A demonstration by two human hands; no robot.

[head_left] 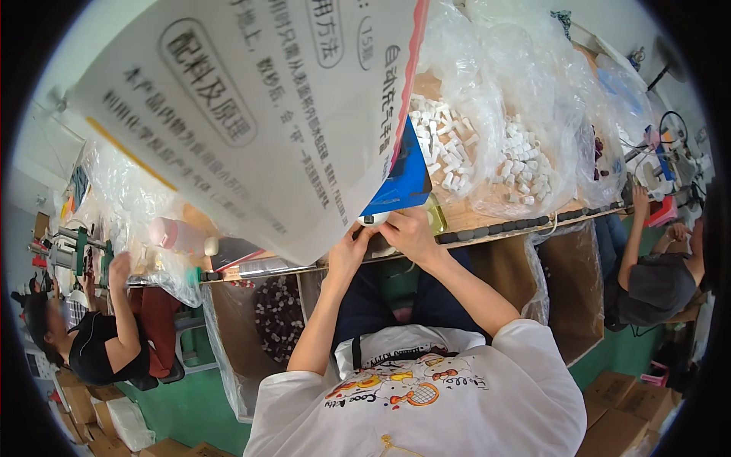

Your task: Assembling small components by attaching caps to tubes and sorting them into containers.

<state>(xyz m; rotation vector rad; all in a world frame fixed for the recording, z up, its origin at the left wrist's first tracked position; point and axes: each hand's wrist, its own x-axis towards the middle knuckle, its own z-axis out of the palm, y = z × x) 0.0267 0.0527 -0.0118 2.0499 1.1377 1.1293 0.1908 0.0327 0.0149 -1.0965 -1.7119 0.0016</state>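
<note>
So we've got both hands up at the centre of the frame, working the bottom corner of a big white printed pouch point(251, 99) that fills most of the upper left. Our left hand point(349, 255) has its fingers curled up and pinched onto the pouch's lower edge. Our right hand point(411, 232) sits just beside it, fingers pressed together on that corner where a small white cap point(373, 219) pokes out under the blue panel point(403, 179). The two hands are pretty much touching.

Behind the pouch, upper right of the frame, clear plastic bags point(525, 99) lie on the wooden bench point(472, 217), holding heaps of small white caps point(449, 148). A row of dark little pieces point(502, 227) runs along the bench's front edge. Below the bench, lower centre-left, a lined cardboard box point(266, 320) holds dark round bits.

One co-worker in a black top point(99, 346) sits at the left edge, another in a dark grey top point(655, 286) at the right edge, arm raised to the bench.
</note>
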